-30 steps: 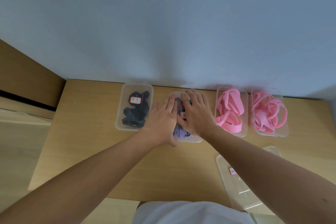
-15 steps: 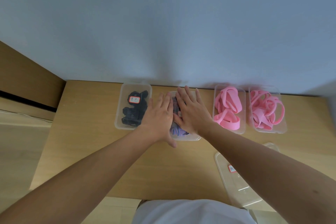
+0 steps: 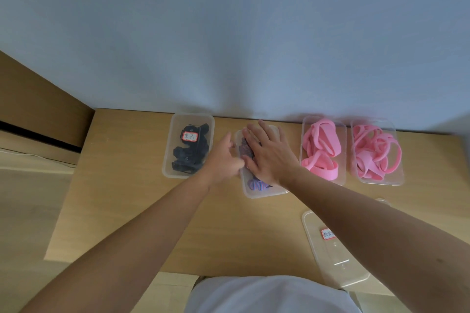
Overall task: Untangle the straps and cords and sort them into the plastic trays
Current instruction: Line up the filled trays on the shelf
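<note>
Wooden counter (image 3: 127,185) runs up to a pale blue wall (image 3: 229,33), and four clear plastic trays stand in a row along its far edge. The leftmost tray (image 3: 167,170) holds black straps (image 3: 189,157) with a red-bordered label (image 3: 190,136) lying on them. The second tray (image 3: 264,192) holds purple-and-blue striped cords (image 3: 256,185), mostly covered by the person's hands. The third tray (image 3: 342,129) is filled with wide pink straps (image 3: 320,150). The fourth tray (image 3: 381,181), nearest the far right corner, holds thin pink cords (image 3: 376,152) in loose loops.

The right grip (image 3: 269,157) lies flat over the second tray, fingers straight and spread, pressing down on the striped cords. The left grip (image 3: 223,157) sits at that tray's left wall, blurred; its fingers look curled there, but I cannot tell whether they hold anything.

By the near right corner lies a clear lid (image 3: 335,259) bearing a small label (image 3: 328,234), partly under the right forearm.
</note>
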The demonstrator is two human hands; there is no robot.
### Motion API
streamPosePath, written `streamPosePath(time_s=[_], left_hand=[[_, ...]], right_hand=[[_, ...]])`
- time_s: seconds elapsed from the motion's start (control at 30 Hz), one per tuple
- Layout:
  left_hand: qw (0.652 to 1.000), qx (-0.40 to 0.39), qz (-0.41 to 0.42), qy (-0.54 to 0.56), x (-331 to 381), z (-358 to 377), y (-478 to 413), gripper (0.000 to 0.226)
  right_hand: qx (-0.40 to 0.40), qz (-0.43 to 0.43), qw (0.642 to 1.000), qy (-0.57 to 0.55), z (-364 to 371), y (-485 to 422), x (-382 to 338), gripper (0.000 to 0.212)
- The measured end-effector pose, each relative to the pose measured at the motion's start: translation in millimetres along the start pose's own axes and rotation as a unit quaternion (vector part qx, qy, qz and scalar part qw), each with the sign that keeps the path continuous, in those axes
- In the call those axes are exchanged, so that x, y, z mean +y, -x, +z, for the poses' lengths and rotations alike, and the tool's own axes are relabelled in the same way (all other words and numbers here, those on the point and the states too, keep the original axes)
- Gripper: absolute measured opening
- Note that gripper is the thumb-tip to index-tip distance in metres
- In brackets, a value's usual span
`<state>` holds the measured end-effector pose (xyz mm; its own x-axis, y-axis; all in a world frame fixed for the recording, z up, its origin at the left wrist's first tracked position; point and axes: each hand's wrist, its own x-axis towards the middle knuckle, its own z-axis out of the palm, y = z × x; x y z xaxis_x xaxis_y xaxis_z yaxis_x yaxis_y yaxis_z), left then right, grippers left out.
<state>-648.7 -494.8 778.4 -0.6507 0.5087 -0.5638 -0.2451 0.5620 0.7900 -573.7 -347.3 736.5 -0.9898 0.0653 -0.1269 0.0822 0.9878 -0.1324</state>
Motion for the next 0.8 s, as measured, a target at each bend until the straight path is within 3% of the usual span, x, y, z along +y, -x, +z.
streamPosePath(time_s=[0.07, 0.1, 0.23, 0.37, 0.47, 0.57, 0.67, 0.8], left_hand=[[0.996, 0.044, -0.038, 0.069, 4, 0, -8, 0.025], [0.994, 0.086, -0.033, 0.057, 7, 1, -12, 0.015], [0.980, 0.198, -0.037, -0.004, 7, 13, -29, 0.012], [0.979, 0.192, -0.041, 0.062, 1, 13, -34, 0.004], [0.978, 0.193, 0.045, -0.068, -10, 16, -28, 0.027], [0.943, 0.190, 0.132, -0.241, -22, 29, -22, 0.045], [0.920, 0.171, 0.125, -0.329, -26, 33, -22, 0.054], [0.899, 0.147, 0.121, -0.394, -15, 27, -32, 0.052]], right_hand=[[0.005, 0.006, 1.000, -0.002, 1, 1, -1, 0.069], [0.008, 0.008, 1.000, -0.005, 1, 1, -2, 0.069], [0.012, 0.016, 1.000, -0.017, 3, 5, -3, 0.067], [-0.008, 0.010, 1.000, 0.009, 5, 7, -5, 0.072], [-0.019, 0.000, 1.000, 0.002, 6, 9, -6, 0.075], [-0.016, 0.003, 1.000, -0.002, 8, 9, -5, 0.071], [0.002, 0.016, 1.000, -0.007, 9, 12, -6, 0.065], [0.044, 0.113, 0.991, -0.051, 10, 10, -16, 0.058]])
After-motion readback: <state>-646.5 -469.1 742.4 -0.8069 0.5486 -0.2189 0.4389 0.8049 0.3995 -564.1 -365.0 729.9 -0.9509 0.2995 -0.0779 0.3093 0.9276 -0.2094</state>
